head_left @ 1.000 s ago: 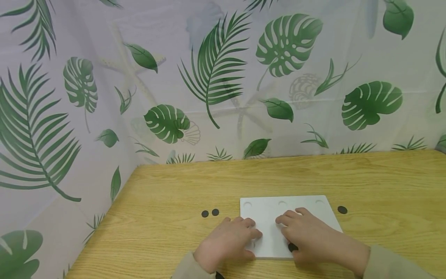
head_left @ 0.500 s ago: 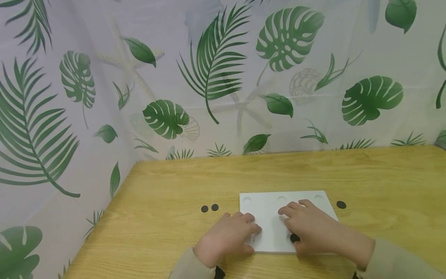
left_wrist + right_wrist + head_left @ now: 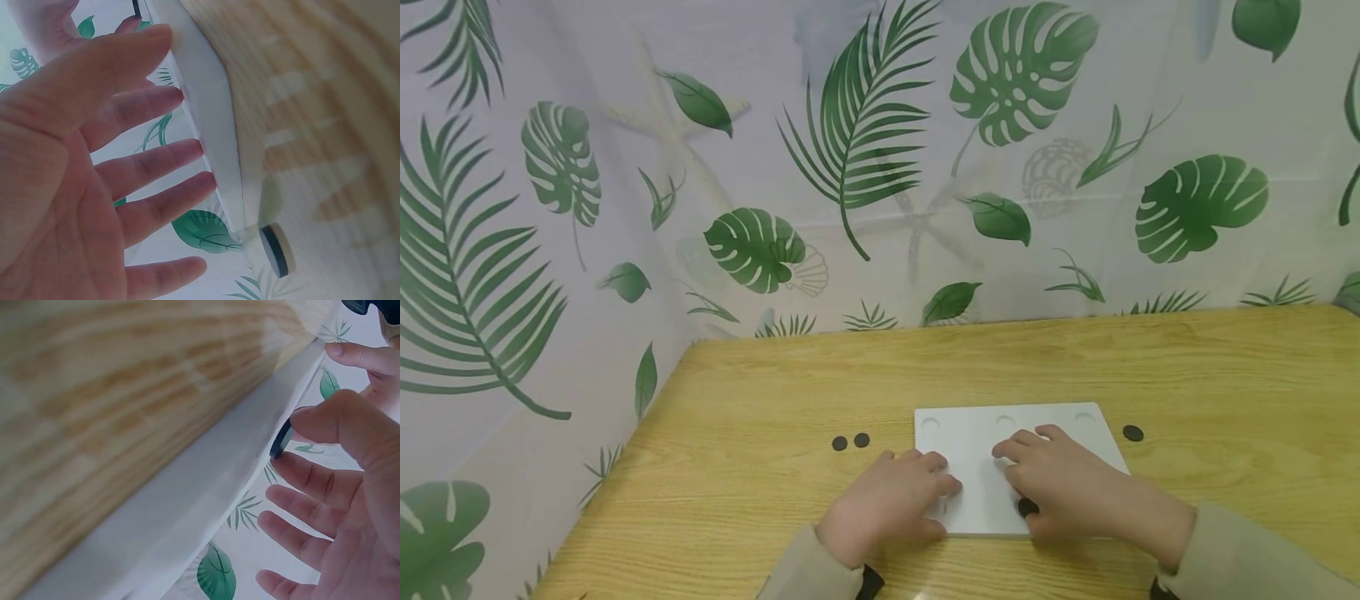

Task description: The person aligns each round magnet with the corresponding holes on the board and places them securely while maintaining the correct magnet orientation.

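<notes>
A flat white board [image 3: 973, 492] with shallow round recesses along its far edge lies on the wooden table. My left hand [image 3: 891, 502] rests at the board's left side; its fingers are spread and fairly straight, fingertips right at the board in the left wrist view. Over the right half of the board is my right hand [image 3: 1060, 483]. Its thumb and index finger pinch a black disc [image 3: 282, 439] at the board's near edge, the other fingers extended. From the head view the disc is partly hidden by that hand.
Two black discs [image 3: 839, 443] lie side by side on the table [image 3: 760, 492] left of the board. Another black disc [image 3: 1132, 433] is to its right. Behind the table hangs a leaf-patterned cloth [image 3: 865, 167], which continues along the left side.
The head view has tilted down a little, so everything sits higher in it. My right hand with the disc shifts slightly right, then back left; my left hand stays at the board.
</notes>
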Tool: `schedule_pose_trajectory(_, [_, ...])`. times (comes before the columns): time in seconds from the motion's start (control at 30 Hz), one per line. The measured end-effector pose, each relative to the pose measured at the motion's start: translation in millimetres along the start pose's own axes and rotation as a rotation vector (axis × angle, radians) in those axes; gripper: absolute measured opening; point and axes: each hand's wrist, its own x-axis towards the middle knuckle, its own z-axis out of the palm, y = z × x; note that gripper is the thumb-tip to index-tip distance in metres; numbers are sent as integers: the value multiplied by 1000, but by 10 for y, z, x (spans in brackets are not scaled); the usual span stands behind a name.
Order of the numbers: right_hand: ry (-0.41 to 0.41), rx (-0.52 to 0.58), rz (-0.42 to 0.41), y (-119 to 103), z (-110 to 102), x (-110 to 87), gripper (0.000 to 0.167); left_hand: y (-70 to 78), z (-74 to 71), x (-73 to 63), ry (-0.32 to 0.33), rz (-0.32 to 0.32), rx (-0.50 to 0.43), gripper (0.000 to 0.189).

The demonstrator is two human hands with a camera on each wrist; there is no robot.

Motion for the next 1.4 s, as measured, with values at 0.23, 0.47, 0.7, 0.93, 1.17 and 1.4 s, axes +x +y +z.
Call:
schedule_pose_trajectory(0.23, [-4,-6,-2,4,-1,12,19,-7,-12,7,-20,-12,-23,42])
schedule_pose_trajectory(0.47, [-14,-12,8,-4,16,21,22,-5,-16,6,-20,-7,-25,42])
schedule_pose_trajectory(0.7, [-2,24,21,3,-6,3,24,1,-9,4,-18,-11,-27,41])
schedule_pose_trajectory(0.93, [-13,26,48,27,-24,-15,25,-4,-4,8,-18,-12,-22,43])
schedule_pose_trajectory(1.17, [-9,26,63,111,-9,-38,23,-6,-8,2,-10,-8,-23,42])
schedule_pose_trajectory(1.4, [79,-36,37,217,28,-105,25,0,-5,-5,0,-8,-23,42])
